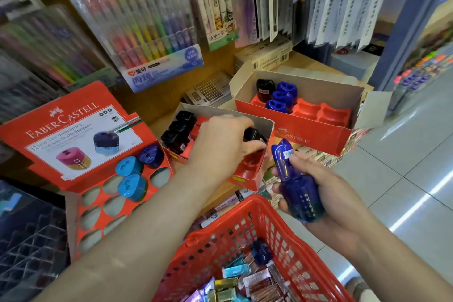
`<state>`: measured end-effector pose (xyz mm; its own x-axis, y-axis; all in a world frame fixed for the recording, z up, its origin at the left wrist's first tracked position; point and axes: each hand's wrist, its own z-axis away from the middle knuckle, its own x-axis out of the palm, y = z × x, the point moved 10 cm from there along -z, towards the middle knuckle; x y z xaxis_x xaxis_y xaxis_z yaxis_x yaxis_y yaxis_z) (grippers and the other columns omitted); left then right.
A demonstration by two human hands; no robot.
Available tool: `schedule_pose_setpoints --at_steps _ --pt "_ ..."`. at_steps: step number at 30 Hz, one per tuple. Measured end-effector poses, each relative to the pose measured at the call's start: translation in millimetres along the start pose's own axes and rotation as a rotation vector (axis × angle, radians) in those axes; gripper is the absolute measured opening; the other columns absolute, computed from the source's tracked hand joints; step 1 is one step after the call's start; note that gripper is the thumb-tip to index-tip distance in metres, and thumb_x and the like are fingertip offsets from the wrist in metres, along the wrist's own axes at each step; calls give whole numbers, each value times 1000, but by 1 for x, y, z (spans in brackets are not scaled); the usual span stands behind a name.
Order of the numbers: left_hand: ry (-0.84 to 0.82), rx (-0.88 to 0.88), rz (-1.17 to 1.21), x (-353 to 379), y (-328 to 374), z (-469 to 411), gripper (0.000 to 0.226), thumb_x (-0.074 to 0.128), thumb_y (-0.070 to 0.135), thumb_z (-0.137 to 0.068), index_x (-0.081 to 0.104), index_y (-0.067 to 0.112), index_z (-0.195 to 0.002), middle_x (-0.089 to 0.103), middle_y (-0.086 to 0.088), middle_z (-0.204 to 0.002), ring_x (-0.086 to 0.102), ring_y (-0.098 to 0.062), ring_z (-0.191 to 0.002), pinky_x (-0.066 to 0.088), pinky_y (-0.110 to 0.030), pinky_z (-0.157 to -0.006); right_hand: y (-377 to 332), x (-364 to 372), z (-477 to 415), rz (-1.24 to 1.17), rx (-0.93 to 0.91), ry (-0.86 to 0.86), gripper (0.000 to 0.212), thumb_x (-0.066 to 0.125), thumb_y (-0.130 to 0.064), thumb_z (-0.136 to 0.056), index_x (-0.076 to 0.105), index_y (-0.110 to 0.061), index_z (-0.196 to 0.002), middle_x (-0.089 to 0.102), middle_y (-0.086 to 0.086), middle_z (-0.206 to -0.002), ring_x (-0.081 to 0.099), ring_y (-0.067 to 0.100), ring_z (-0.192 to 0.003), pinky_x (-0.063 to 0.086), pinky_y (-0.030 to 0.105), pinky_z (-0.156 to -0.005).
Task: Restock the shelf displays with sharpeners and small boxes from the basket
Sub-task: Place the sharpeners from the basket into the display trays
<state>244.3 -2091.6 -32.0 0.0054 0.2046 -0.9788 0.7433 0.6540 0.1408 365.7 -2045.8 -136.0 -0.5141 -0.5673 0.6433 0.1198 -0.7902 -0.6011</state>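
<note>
The black sharpener (253,135), pinched by the left hand (220,144) over the middle tray (210,110), is probably light, hard, smooth plastic, best held by its flat sides while it is seated in a slot. The right hand (326,193) grips what seem to be two stacked translucent blue sharpeners (296,186) above the basket (245,201), the upper one carrying a price label.

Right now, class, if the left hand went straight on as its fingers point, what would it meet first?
Likely the side wall of the display box, beyond the black sharpener the left hand pinches; depth unclear.
</note>
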Motion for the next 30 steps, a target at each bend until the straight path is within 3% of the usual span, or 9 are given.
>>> schedule_pose_setpoints --at_steps 5,11,17,21,25,26,28,30 --pt "-129 81 -163 19 7 -10 47 48 52 -92 58 20 -124 58 -2 -120 47 -21 -116 40 -32 -92 4 -5 -2 -13 21 -1 40 62 -22 -82 60 -10 -120 68 17 -92 64 21 -61 51 28 -45" --pt "-61 106 -99 22 2 2 41 40 42 -99 49 21 -134 48 1 -123 36 -17 -115 38 -30 -92 7 -5 -5 16 10 -35 31 58 -21 -91 61 -7 -118 71 19 -107 67 21 -70 52 28 -48" --pt "42 69 -116 17 1 11 42 46 46 -96 50 30 -135 62 6 -121 46 -18 -108 43 -34 -85 2 -3 -3 11 -43 -48 26 59 -20 -91 68 -20 -115 71 14 -99 66 22 -71 52 30 -51" --pt "48 29 -119 16 -1 17 46 39 48 -98 47 29 -139 53 5 -127 38 -17 -110 43 -34 -85 -1 -2 -2 13 -83 -33 26 60 -22 -91 69 -21 -116 71 14 -99 66 22 -70 54 30 -52" --pt "22 -35 132 5 2 18 47 34 48 -98 48 27 -138 45 6 -129 34 -12 -117 40 -35 -97 -11 -2 1 93 -165 2 26 63 -23 -88 71 -21 -112 71 12 -91 66 21 -67 54 30 -52" --pt "37 -85 288 0 0 18 42 35 46 -98 52 28 -133 50 9 -122 40 -7 -114 42 -31 -94 -15 -3 2 127 -190 13 26 65 -24 -86 71 -21 -111 72 12 -91 66 21 -68 54 30 -53" --pt "31 -189 666 -5 -2 19 32 37 45 -99 64 30 -110 63 16 -96 55 5 -87 46 -23 -75 -24 -3 5 182 -240 31 29 67 -26 -81 71 -21 -109 73 11 -91 67 21 -69 55 29 -54" --pt "-25 -151 783 -8 10 21 32 45 51 -93 69 30 -93 67 13 -78 61 1 -67 48 -24 -63 -32 -2 9 220 -294 33 33 68 -25 -78 70 -20 -110 74 11 -90 68 20 -69 55 27 -55"
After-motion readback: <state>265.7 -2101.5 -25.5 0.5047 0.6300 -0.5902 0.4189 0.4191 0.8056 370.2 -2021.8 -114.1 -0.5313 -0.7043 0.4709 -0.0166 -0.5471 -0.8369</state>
